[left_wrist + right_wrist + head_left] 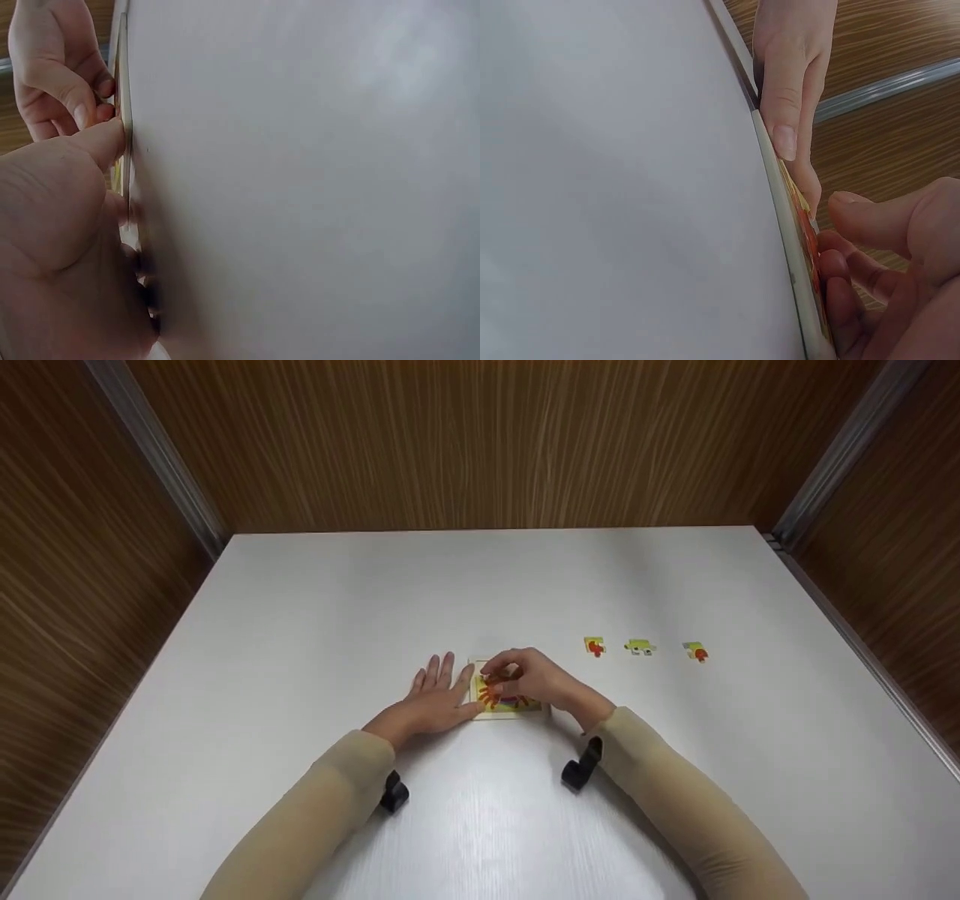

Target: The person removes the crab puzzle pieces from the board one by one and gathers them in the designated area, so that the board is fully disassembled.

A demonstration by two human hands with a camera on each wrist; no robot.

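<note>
From the head view, a white worktop (300, 607) fills a booth walled on three sides with brown wood-grain panels (480, 442), with grey metal strips (154, 450) running down the two back corners. Near the middle lies a small puzzle board (501, 711) with orange and yellow artwork. The left hand (435, 697) lies flat, fingers straight, against the board's left edge. The right hand (536, 679) arches over the board, its grip narrow, fingertips curled down onto the picture; whether they pinch a piece I cannot tell. Three loose puzzle pieces (640, 647) sit in a row well apart to the right. Both forearms wear beige sleeves (675, 802).

At the left wrist, the left hand (56, 217) has its thumb pressed against the thin edge of the board (122, 90), the right hand (52, 67) beyond it.

At the right wrist, curled fingers (885, 225) press the board's (795, 247) printed face, and a straight finger of the left hand (787, 90) steadies its rim
</note>
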